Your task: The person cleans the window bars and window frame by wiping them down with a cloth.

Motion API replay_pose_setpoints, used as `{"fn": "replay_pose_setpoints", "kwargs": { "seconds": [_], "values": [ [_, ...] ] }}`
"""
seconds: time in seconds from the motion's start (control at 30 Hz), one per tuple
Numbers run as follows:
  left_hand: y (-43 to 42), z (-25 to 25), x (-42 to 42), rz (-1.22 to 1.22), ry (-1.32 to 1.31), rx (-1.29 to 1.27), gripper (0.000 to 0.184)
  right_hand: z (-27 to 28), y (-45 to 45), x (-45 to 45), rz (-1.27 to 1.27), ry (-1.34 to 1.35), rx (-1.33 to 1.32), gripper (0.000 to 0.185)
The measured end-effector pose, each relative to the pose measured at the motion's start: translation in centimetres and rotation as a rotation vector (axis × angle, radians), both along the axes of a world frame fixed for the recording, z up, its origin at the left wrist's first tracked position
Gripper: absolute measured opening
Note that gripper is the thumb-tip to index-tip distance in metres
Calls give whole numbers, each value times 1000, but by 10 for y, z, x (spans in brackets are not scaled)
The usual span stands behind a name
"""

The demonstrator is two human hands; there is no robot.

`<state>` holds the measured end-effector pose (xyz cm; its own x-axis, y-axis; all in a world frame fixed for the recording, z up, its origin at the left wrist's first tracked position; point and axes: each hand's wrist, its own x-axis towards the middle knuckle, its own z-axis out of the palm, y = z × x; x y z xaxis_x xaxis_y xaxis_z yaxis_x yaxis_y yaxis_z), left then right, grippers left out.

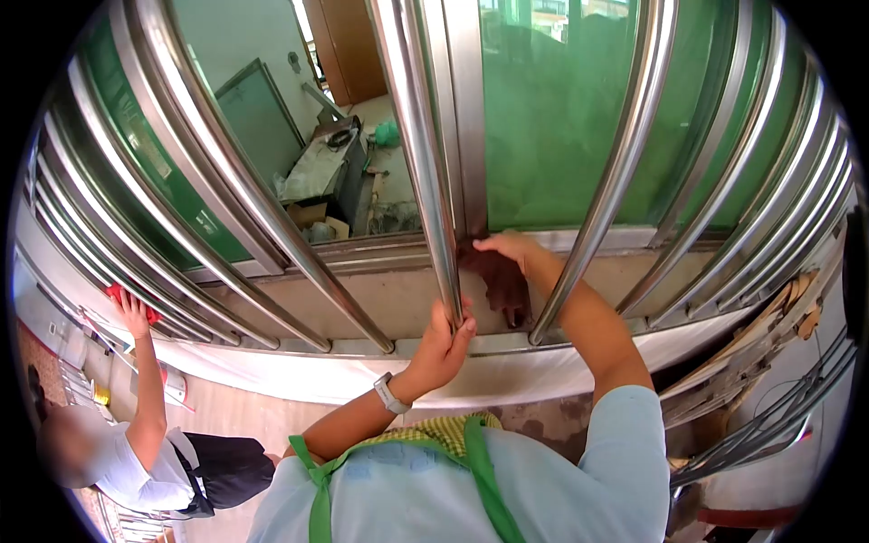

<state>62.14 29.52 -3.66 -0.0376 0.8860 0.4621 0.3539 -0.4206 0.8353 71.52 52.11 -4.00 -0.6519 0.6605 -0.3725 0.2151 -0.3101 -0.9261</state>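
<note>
My left hand [443,339], with a watch on its wrist, is wrapped round an upright steel bar [425,163] near its foot. Between this bar and the one to its right, my right arm reaches through the grille. On the far side, my right hand [510,251] is closed on a dark brown cloth [500,282], at the lower corner of the window frame [463,136]. The cloth hangs down over the sill [398,288]. Part of the right hand's grip is hidden by the cloth.
Steel bars [625,154] curve along both sides. A green glass pane [557,127] stands behind them on the right. At lower left, a co-worker [136,452] holds a red cloth [118,294] against the bars. Boards [742,344] and metal rods [769,425] lean at right.
</note>
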Motion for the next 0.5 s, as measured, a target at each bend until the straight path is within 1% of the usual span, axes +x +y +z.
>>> {"fn": "replay_pose_setpoints", "kwargs": {
  "seconds": [0.07, 0.13, 0.17, 0.2, 0.27, 0.33, 0.4, 0.43, 0.47, 0.5],
  "values": [
    [0, -4, -2, 6, 25, 23, 25, 1, 1, 0, -31, -42, 100, 34],
    [1, -6, -4, 12, 49, 43, 25, 24, -11, 6, 49, 38, -123, 39],
    [1, -6, -4, -14, 10, 21, 25, 40, -16, 15, 109, 77, -198, 37],
    [1, -5, -3, -41, -34, 1, 26, 55, -21, 21, 110, 74, -179, 37],
    [-1, 1, -2, -57, -56, 22, 25, 82, -30, 31, 172, 244, -150, 40],
    [-3, 5, -2, -56, -79, -99, 26, 115, -46, 38, 177, 235, -131, 41],
    [-1, 0, -3, -49, -65, -57, 26, 146, -55, 37, 186, 323, -22, 41],
    [-1, -1, -4, -41, -49, -30, 27, 160, -55, 35, 245, 363, 132, 41],
    [-2, -1, -4, -31, -52, -14, 27, 173, -58, 33, 259, 358, 145, 41],
    [-3, 1, -4, -31, -55, -38, 27, 186, -62, 31, 159, 400, 112, 40]
  ]
}}
